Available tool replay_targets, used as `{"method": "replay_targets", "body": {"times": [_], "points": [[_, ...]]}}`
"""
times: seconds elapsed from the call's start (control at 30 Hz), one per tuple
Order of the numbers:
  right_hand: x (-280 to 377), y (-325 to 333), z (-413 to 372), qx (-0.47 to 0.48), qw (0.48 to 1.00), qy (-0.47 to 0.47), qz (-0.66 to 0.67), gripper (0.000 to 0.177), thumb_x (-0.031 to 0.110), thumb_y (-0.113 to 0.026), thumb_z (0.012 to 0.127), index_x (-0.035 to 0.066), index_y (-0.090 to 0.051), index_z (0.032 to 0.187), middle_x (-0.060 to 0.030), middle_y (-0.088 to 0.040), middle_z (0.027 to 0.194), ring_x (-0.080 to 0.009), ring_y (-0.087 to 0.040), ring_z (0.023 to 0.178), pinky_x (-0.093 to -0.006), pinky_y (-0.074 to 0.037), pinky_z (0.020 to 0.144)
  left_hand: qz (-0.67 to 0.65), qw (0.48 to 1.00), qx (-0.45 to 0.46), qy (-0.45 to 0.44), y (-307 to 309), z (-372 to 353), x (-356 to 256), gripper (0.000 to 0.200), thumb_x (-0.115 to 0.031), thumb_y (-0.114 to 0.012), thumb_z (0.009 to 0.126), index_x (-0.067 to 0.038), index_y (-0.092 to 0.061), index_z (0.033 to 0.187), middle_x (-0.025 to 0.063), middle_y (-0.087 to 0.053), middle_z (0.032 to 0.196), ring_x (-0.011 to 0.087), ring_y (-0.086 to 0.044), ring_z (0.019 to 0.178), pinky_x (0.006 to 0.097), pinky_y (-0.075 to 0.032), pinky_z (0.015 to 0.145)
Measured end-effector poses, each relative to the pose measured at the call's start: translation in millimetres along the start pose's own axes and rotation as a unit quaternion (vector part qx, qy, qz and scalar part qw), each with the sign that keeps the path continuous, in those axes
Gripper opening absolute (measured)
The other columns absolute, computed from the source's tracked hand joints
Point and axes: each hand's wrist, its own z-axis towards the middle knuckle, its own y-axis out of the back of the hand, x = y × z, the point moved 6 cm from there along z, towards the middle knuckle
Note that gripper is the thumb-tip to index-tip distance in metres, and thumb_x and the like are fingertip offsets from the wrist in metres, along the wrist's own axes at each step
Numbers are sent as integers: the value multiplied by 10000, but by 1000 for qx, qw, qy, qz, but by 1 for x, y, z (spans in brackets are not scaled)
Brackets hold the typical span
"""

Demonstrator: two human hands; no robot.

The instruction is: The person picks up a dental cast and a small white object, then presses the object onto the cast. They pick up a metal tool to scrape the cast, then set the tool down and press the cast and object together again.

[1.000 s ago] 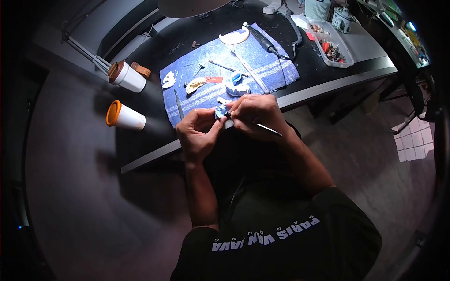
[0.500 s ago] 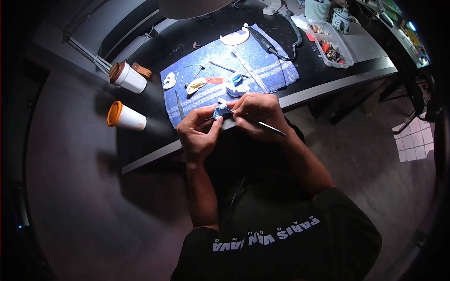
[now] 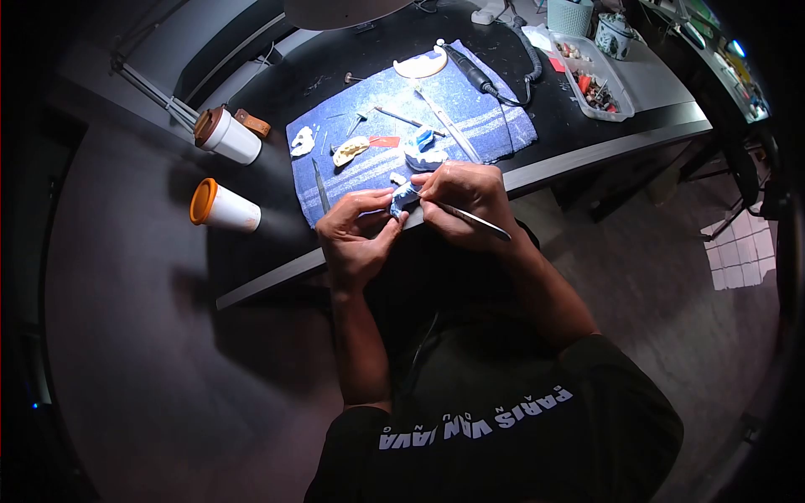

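Observation:
Between the thumb and fingers of my left hand [image 3: 356, 235] is a small blue-and-white dental piece [image 3: 402, 199], held over the table's front edge. My right hand [image 3: 465, 201] grips a slim metal carving tool [image 3: 476, 220] like a pen. Its tip end is at the dental piece, partly hidden by my fingers. Just beyond my hands, a pale dental model with blue material [image 3: 426, 155] lies on the blue towel [image 3: 335, 113]. A cream dental cast [image 3: 350, 151] rests farther left, beside a red strip [image 3: 384, 142].
Two lidded cups, one brown-topped [image 3: 231, 138] and one orange-topped [image 3: 226, 205], stand at the left. A handpiece [image 3: 470, 70] with a coiled cord lies at the towel's far right. Beyond it is a plastic box [image 3: 616, 105] of small parts. A knife [image 3: 320, 186] lies near my left hand.
The dental piece has turned and shifted slightly to the right in my left fingers. My right hand has tilted a little with the carving tool.

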Motion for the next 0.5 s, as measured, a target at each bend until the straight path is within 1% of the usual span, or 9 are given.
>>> {"method": "replay_targets", "body": {"times": [0.13, 0.23, 0.33, 0.43, 0.5], "points": [[-1, 0, -1, 1, 1000, -3, -1, 81, -92, -755, 808, -42, -695, 828, -112, -739, 838, -195, -781, 839, -427, -651, 978, -5, 1000, 8, -6, 0, -1, 0, 293, 142, -849, 817, 39, -767, 1079, 174, -742, 1161, 225, -768, 1090, 322, -683, 917], [-1, -1, 0, 15, 1000, 9, -7, 76, -87, -749, 804, -41, -689, 814, -111, -737, 826, -190, -779, 827, -434, -651, 982, -11, 999, 6, 31, 0, -2, 2, 326, 155, -852, 793, 41, -758, 1085, 166, -760, 1147, 240, -743, 1144, 349, -603, 1023], [1, -1, 1, 8, 1000, 11, -1, 77, -84, -741, 801, -37, -680, 799, -109, -725, 804, -182, -769, 797, -447, -651, 989, 11, 1000, 3, 7, 0, 0, 1, 281, 126, -857, 824, 51, -765, 1078, 164, -747, 1142, 220, -769, 1084, 325, -681, 927], [2, 0, 2, 24, 999, 28, 1, 84, -89, -739, 800, -33, -676, 796, -105, -719, 800, -177, -760, 777, -455, -652, 993, -11, 999, -16, 43, 1, -1, 6, 281, 113, -862, 829, 60, -764, 1088, 156, -750, 1134, 212, -768, 1077, 321, -680, 928], [2, 0, 1, 19, 1000, 20, -2, 88, -90, -741, 798, -33, -674, 799, -103, -716, 800, -178, -758, 777, -458, -651, 995, -4, 999, -17, 47, 2, -1, 8, 280, 107, -862, 833, 62, -764, 1092, 154, -750, 1134, 206, -768, 1074, 319, -678, 933]]}}
